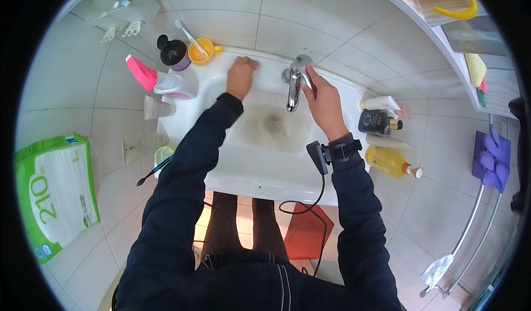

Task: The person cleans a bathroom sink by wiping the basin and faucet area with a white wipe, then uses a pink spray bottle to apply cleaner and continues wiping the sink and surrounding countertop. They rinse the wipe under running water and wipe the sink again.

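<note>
A white washbasin stretches before me, with a greyish-brown patch around its drain. The chrome faucet rises from the back rim, its spout pointing towards me. My right hand grips the faucet's lever at its right side, thumb and fingers about it. On the back rim, left of the faucet, my left hand rests with curled fingers; what lies under them is hidden. Left of that hand stands a yellow cup with a toothbrush in it.
On the left are a spray bottle with a pink trigger head, a dark-capped bottle, plastic cups and a green-white tissue pack. On the right rim lie a tube, a dark bottle and a yellow pump bottle.
</note>
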Motion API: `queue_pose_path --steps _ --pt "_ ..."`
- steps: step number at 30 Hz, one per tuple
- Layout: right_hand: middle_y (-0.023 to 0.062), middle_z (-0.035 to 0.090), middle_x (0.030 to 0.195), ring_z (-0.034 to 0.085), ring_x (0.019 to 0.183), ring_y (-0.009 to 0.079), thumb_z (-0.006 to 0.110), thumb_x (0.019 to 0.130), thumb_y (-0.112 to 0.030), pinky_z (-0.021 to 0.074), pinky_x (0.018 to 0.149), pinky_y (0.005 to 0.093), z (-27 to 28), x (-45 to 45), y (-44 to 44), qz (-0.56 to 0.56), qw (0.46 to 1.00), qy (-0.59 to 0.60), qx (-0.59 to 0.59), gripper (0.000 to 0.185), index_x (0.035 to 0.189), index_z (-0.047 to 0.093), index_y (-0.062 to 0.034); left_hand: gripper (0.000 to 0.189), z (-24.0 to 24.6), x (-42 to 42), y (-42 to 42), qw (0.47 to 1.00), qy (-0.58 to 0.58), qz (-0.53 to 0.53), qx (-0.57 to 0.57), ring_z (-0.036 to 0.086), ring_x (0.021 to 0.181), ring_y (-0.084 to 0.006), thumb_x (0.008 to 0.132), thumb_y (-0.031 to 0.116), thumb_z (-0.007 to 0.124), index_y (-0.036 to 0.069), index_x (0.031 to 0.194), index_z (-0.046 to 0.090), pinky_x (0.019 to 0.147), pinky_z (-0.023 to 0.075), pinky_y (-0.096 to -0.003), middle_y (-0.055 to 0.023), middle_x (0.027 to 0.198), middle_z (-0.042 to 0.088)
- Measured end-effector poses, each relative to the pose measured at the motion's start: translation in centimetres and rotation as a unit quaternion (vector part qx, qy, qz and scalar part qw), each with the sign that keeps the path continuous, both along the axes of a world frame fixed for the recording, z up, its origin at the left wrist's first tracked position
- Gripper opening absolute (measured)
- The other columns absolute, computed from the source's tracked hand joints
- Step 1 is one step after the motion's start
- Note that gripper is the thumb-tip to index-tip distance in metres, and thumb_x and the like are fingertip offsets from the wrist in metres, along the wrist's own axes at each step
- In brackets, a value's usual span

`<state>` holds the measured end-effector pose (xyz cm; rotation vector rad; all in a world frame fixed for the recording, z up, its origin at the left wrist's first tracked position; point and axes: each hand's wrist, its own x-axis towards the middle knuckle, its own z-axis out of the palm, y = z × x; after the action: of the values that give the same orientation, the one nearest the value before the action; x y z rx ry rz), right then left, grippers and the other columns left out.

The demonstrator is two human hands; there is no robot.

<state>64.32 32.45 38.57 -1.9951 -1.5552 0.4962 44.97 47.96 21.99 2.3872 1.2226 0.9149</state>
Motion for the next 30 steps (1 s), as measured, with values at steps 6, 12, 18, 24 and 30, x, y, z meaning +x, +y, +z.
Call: queue_pose_path --steps 6,12,18,24,30 --pt "0.0176 0.069 0.104 0.067 0.089 0.0396 0.069 0.096 -0.012 0.0537 0.077 0.0467 -0.6 -0.1 -0.3 0.0 1.0 0.011 0.027 0.051 0.145 0.055 -0.0054 0.021 0.2 -0.3 1.2 0.999 0.023 0.047 0.003 0.064 0.094 -0.0324 0.083 0.001 0.068 0.008 0.1 0.078 0.086 0.0548 -0.0417 -0.0095 0.095 0.07" --pt "0.0174 0.069 0.106 0.067 0.091 0.0395 0.068 0.096 -0.012 0.0535 0.078 0.0459 -0.3 0.3 -0.1 0.014 0.999 0.001 0.035 0.052 0.146 0.055 -0.0063 0.019 1.0 -0.8 -1.0 0.999 0.019 -0.038 -0.031 0.063 0.098 -0.0308 0.084 0.002 0.067 0.008 0.099 0.077 0.084 0.0546 -0.0418 -0.0091 0.093 0.067" --pt "0.0164 0.07 0.11 0.067 0.092 0.0389 0.067 0.098 -0.013 0.0539 0.079 0.0452 -0.8 0.1 -0.4 0.008 0.999 0.027 0.038 0.052 0.148 0.054 -0.008 0.018 1.4 -2.2 2.5 1.0 0.027 0.0 0.007 0.064 0.094 -0.0316 0.085 0.002 0.07 0.009 0.099 0.078 0.082 0.0546 -0.0413 -0.0095 0.092 0.066" --pt "0.0148 0.07 0.109 0.067 0.093 0.0382 0.067 0.098 -0.014 0.0538 0.08 0.0448 -0.8 0.1 -0.5 -0.002 0.999 0.043 0.016 0.052 0.149 0.054 -0.0098 0.023 1.7 -4.2 -1.9 0.998 0.024 0.051 -0.04 0.065 0.095 -0.0309 0.085 0.001 0.071 0.01 0.104 0.079 0.084 0.0551 -0.0404 -0.0085 0.093 0.068" --pt "0.0126 0.069 0.109 0.067 0.093 0.0369 0.066 0.099 -0.015 0.0542 0.08 0.045 -0.8 0.6 -0.4 0.014 1.0 0.023 0.006 0.053 0.149 0.053 -0.011 0.022 1.5 -5.0 -0.4 0.992 -0.01 0.119 -0.046 0.066 0.095 -0.0315 0.081 0.001 0.073 0.011 0.099 0.08 0.084 0.0554 -0.0408 -0.0093 0.093 0.07"
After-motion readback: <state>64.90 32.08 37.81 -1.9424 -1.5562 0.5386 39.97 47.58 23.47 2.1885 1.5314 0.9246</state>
